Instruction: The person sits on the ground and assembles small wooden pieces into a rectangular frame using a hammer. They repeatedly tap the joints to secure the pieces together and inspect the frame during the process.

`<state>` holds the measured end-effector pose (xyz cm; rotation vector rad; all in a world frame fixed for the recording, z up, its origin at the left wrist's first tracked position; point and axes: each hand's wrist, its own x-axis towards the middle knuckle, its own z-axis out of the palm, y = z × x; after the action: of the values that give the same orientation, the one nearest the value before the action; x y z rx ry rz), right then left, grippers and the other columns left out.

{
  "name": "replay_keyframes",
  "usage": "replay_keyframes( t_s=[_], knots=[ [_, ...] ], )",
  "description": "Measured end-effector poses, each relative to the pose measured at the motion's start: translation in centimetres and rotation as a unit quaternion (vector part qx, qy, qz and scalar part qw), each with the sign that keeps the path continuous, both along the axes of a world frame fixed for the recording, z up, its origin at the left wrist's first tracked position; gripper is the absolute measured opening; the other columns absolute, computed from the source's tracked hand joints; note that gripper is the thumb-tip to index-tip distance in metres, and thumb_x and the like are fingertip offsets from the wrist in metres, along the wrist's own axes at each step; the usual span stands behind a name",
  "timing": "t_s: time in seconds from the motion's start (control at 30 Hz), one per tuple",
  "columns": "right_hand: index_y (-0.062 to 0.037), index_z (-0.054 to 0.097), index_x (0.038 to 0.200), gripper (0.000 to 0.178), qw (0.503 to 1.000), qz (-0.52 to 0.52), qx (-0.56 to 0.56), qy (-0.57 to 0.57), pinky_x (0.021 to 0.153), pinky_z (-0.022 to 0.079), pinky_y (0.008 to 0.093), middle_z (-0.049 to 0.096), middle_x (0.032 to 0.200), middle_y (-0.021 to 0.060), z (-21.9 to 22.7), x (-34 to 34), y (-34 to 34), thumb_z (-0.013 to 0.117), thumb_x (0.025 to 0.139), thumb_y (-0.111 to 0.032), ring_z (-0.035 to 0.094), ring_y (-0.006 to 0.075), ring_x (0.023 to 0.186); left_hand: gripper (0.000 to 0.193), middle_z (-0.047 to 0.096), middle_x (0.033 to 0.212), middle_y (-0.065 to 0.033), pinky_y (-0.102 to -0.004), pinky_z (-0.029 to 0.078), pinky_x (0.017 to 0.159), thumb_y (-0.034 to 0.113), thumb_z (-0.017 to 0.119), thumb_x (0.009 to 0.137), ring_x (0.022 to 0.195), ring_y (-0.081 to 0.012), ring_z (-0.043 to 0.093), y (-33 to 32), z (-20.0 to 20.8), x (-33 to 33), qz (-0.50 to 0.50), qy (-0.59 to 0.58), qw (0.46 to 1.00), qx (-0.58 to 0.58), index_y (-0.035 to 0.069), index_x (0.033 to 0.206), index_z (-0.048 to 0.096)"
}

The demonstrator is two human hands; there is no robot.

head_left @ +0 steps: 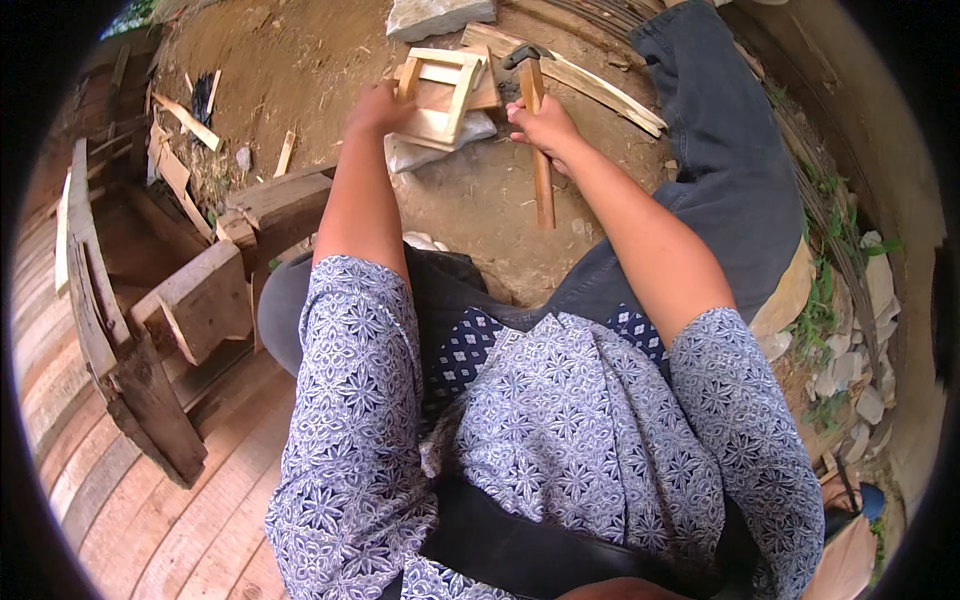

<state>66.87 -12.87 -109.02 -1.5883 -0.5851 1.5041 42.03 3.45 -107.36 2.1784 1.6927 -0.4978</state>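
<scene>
A small pale wooden frame (463,98), roughly square with slats, is gripped at its left side by my left hand (378,108). Beneath it lie a flat reddish-brown board (487,92) and a whitish stone block (475,130) on the dirt. My right hand (547,130) is wrapped round the wooden handle of a hammer (543,185). Its dark metal head (525,55) points away from me, just right of the frame, and the handle's end hangs toward my lap. The hammer is apart from the frame.
Long wood strips (590,82) lie beyond the hammer, near my outstretched right leg (740,140). Another pale stone slab (440,15) sits at the far side. On the left stand rough timber beams (205,300) over a plank floor (230,520). Wood scraps (190,122) litter the dirt.
</scene>
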Motion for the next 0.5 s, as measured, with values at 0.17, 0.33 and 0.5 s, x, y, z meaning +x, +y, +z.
replay_keyframes(
  t_s=[0.17, 0.33, 0.5],
  knots=[
    [-0.0026, 0.064, 0.102, 0.05, 0.985, -0.019, -0.022, -0.171, 0.084, 0.053, 0.043, 0.072, 0.096, 0.0179, -1.4, -5.6, 3.3, 0.085, 0.074, -0.038, 0.07, 0.0318, 0.093, 0.06, 0.057, 0.132, -0.0263, -0.0478, 0.052, 0.098, 0.047, 0.07, 0.087, 0.118, -0.0422, 0.061, -2.3, 2.9, -2.9, 0.003, -0.019, 0.999, 0.026, 0.011, 0.135, 0.06],
    [-0.0001, 0.058, 0.104, 0.039, 0.992, -0.097, -0.025, -0.073, 0.075, 0.061, 0.0372, 0.068, 0.103, 0.0147, -1.6, -10.6, 5.5, 0.083, 0.078, -0.016, 0.071, 0.0257, 0.091, 0.053, 0.061, 0.129, -0.0224, -0.0464, 0.053, 0.096, 0.036, 0.071, 0.089, 0.116, -0.0393, 0.062, -3.4, 4.9, -8.3, 0.038, -0.065, 0.996, 0.037, 0.014, 0.135, 0.06],
    [0.001, 0.053, 0.103, 0.032, 0.996, -0.082, 0.023, 0.005, 0.069, 0.064, 0.0312, 0.063, 0.104, 0.0116, -2.9, -11.6, 5.2, 0.077, 0.082, -0.001, 0.069, 0.0202, 0.084, 0.046, 0.07, 0.118, -0.0164, -0.0446, 0.054, 0.092, 0.028, 0.071, 0.088, 0.108, -0.0346, 0.067, -2.3, 2.8, -12.2, 0.043, -0.148, 0.982, 0.11, 0.022, 0.133, 0.064]
  ],
)
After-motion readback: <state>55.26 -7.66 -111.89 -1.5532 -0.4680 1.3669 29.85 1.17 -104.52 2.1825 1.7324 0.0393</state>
